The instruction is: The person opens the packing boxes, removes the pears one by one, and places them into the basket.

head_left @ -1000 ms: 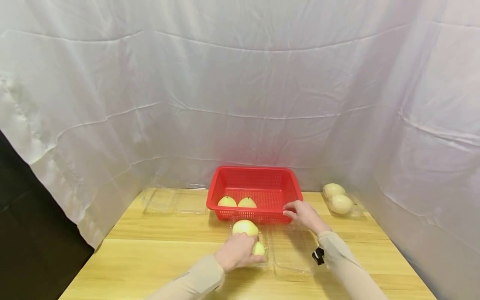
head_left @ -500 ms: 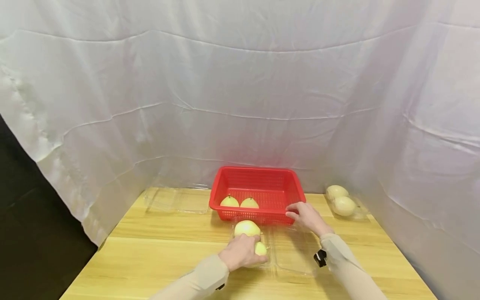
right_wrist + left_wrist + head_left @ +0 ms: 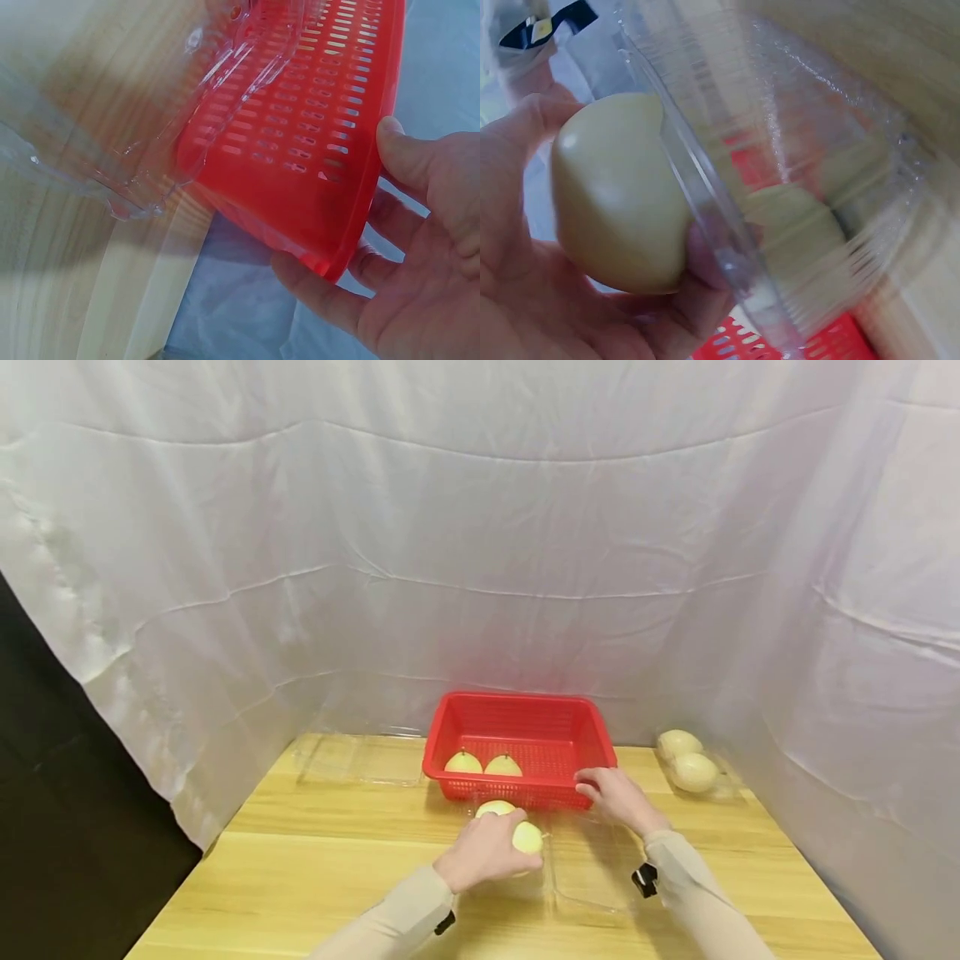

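Observation:
My left hand (image 3: 483, 850) grips a pale yellow pear (image 3: 527, 837), its fingers and thumb curled round the fruit. In the left wrist view that pear (image 3: 622, 195) sits at the rim of a clear plastic clamshell box (image 3: 697, 165). A second pear (image 3: 495, 807) lies in the box, partly hidden by the hand. The empty half (image 3: 588, 868) of the clamshell spreads flat to the right. My right hand (image 3: 618, 797) holds the front right corner of a red plastic basket (image 3: 285, 202), thumb on its rim. Two pears (image 3: 463, 762) stand inside the basket at its left.
Another open clear box (image 3: 390, 764) lies at the back left of the wooden table (image 3: 300, 877). At the back right, two pears (image 3: 693, 772) sit in a clear box. A pale cloth curtain (image 3: 480, 527) hangs behind and along the sides.
My left hand has shifted its hold, and the pear in it has moved up and slightly toward the basket. The right hand stays at the basket corner. The head view has turned slightly left.

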### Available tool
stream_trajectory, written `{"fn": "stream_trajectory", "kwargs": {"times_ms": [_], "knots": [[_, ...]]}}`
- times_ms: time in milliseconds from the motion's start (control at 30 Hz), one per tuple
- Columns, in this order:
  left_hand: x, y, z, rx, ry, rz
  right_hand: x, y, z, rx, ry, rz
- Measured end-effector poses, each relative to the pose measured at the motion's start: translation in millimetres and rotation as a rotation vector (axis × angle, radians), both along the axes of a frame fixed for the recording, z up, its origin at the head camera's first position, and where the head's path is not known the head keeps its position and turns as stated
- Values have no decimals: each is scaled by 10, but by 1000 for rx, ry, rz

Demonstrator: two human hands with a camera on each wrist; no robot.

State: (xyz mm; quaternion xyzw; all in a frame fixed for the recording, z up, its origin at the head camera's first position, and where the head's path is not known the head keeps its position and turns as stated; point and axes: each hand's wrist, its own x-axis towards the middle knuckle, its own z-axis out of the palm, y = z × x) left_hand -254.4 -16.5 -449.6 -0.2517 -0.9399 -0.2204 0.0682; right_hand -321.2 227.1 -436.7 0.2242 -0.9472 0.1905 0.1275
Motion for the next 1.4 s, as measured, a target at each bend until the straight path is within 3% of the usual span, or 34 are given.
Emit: {"fn": "stream_trajectory", "kwargs": {"times_ms": [133, 267, 500, 800, 1133, 1400], "knots": [[-56, -22, -18, 111, -76, 9, -14, 30, -19, 4, 10, 3], [-40, -57, 0, 160, -90, 46, -18, 27, -12, -5, 6, 3], [-10, -80, -31, 236, -43, 67, 7, 8, -2, 13, -19, -9], [-63, -149, -57, 306, 3, 79, 20, -5, 14, 18, 7, -14], [-217, -295, 5, 399, 32, 135, 15, -4, 19, 39, 21, -26], [-435, -425, 52, 448, 113, 210, 18, -12, 19, 42, 5, -31]]}}
